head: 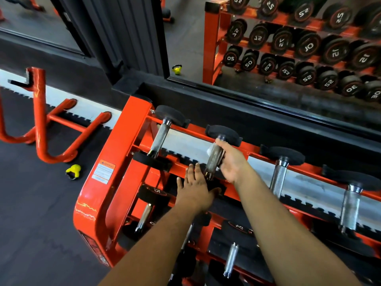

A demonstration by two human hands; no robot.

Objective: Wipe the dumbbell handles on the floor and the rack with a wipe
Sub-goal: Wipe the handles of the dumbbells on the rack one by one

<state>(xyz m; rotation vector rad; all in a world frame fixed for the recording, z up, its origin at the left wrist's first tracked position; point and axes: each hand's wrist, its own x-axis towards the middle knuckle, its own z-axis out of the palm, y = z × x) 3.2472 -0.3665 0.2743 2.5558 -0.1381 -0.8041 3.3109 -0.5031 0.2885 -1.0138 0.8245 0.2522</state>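
My right hand point(231, 162) is wrapped around the knurled handle point(214, 157) of the second dumbbell on the top tier of the orange rack point(115, 162). A bit of white wipe point(210, 150) shows at the upper left edge of that grip, pressed between my fingers and the steel, so I am holding wipe and handle together. The handle runs from a black head point(223, 134) at the far rail down toward me, and its near end is hidden behind my left hand point(196, 189).

My left hand lies flat with the fingers together and extended, holding nothing, resting on or just above the near head of that same dumbbell; I cannot tell whether it touches. Both forearms reach in from the bottom of the view.

Just left of my grip sits the first dumbbell point(160, 137) of the tier, its handle bare and tilted the same way. To the right, two more dumbbells point(278, 178) rest in their cradles, well apart from my hands. Lower tiers hold further dumbbells, partly covered by my arms.

Beyond the rack a mirror point(288, 48) reflects rows of numbered weights. On the dark floor point(41, 223) to the left lies a small yellow kettlebell point(73, 171), beside a curved orange frame point(41, 124).
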